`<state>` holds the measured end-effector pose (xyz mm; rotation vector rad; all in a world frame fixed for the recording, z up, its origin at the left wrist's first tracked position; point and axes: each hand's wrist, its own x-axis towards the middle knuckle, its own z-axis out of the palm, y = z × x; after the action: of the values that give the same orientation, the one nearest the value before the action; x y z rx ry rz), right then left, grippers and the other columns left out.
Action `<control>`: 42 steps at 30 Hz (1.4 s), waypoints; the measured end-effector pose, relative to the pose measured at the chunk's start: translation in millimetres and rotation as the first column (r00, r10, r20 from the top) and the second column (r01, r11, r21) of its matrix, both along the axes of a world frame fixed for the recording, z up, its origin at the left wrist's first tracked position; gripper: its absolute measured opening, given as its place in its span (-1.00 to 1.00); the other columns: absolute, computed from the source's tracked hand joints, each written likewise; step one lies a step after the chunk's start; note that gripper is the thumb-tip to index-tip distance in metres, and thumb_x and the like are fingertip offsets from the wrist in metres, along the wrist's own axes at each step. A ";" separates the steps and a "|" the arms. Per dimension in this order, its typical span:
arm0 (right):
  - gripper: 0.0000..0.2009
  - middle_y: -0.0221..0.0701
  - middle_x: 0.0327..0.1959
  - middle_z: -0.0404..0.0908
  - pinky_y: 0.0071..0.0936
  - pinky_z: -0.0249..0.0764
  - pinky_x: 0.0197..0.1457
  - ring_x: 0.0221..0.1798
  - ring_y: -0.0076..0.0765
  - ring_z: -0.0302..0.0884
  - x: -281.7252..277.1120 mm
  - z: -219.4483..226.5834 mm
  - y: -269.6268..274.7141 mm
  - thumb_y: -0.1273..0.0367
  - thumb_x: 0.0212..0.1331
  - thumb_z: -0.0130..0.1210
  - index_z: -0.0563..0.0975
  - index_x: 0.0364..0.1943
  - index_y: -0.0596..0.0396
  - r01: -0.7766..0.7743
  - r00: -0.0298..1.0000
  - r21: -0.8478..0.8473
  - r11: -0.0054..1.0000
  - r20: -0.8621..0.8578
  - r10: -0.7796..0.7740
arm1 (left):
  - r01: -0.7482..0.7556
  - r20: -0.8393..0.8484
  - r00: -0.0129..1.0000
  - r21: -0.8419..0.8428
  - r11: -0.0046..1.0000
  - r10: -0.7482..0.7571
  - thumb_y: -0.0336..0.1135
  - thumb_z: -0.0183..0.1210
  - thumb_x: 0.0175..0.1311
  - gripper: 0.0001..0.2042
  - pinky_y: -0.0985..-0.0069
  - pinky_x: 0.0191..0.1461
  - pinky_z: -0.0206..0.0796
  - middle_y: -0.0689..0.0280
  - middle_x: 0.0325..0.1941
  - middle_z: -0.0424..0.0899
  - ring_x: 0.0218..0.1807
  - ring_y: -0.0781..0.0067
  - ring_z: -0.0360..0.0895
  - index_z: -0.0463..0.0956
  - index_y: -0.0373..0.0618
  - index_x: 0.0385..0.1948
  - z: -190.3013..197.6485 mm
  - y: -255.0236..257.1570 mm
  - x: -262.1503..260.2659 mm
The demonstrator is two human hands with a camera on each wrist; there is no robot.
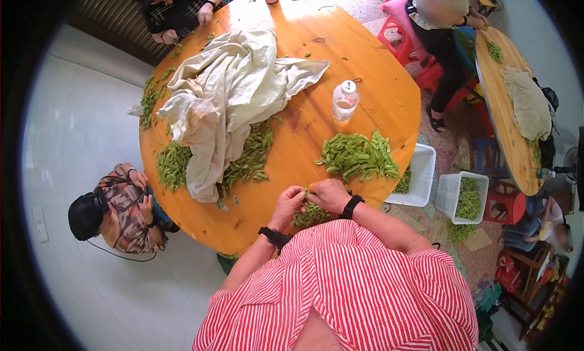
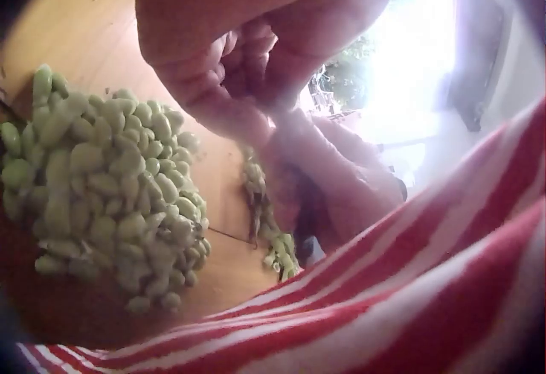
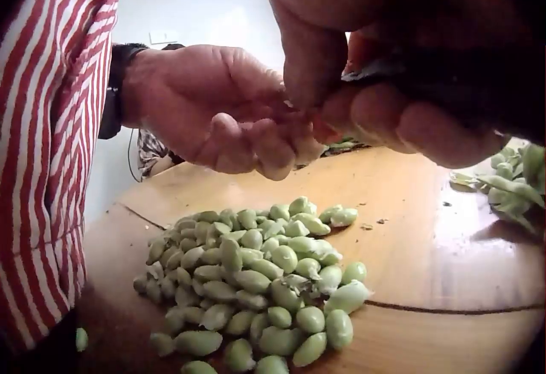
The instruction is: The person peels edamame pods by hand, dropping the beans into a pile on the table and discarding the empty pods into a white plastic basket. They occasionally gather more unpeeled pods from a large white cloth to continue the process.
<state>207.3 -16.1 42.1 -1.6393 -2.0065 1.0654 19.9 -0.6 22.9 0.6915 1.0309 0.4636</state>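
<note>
Both hands meet fingertip to fingertip over the table's near edge. My left hand and right hand pinch a small green bean pod between them, mostly covered by the fingers. Something orange shows at the right hand's fingers in the right wrist view. Below the hands lies a heap of shelled green beans, also large in the left wrist view. A pile of whole pods lies just beyond the right hand.
A plastic bottle stands behind the pods. A pale cloth covers part of more pods on the left. White baskets stand on the floor at right. Two people sit around this round table.
</note>
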 end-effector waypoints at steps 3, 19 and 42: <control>-0.74 -0.15 -0.60 0.54 -0.08 0.42 -0.39 -0.46 0.04 0.54 1.1 -0.2 -1.2 0.18 0.09 0.07 0.52 -0.52 0.09 0.002 1.000 0.020 1.000 -0.019 -0.002 | 0.022 0.025 0.999 -0.032 0.999 -0.021 -0.38 0.03 0.37 -0.86 0.68 -0.41 0.39 0.37 -0.35 0.57 -0.41 0.59 0.53 0.46 -0.22 -0.16 -0.6 0.4 -0.6; -0.68 -0.13 -0.53 0.58 -0.06 0.46 -0.35 -0.41 0.06 0.57 13.8 -1.7 5.1 0.10 0.12 0.02 0.53 -0.48 0.08 0.194 0.979 0.018 0.981 0.063 -0.194 | 0.039 -0.192 0.981 0.053 0.998 -0.028 -0.35 0.07 0.31 -0.86 0.66 -0.39 0.39 0.35 -0.41 0.57 -0.45 0.57 0.53 0.47 -0.18 -0.20 -3.0 -6.4 -1.8; -0.81 -0.04 -0.38 0.58 -0.19 0.45 -0.17 -0.25 0.09 0.56 19.0 -11.8 4.1 0.48 0.15 -0.08 0.50 -0.17 0.15 0.317 0.890 -0.149 0.937 -0.296 -0.348 | 0.641 -0.798 0.481 0.603 0.475 0.365 -0.48 0.18 0.10 -0.82 0.26 -0.16 0.36 0.15 -0.21 0.42 -0.16 0.05 0.47 0.46 -0.12 -0.25 -18.4 56.1 -74.6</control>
<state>226.2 -12.0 30.3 -1.6569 -1.4265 1.2170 -54.7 55.5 4.5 2.2016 1.6708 0.4327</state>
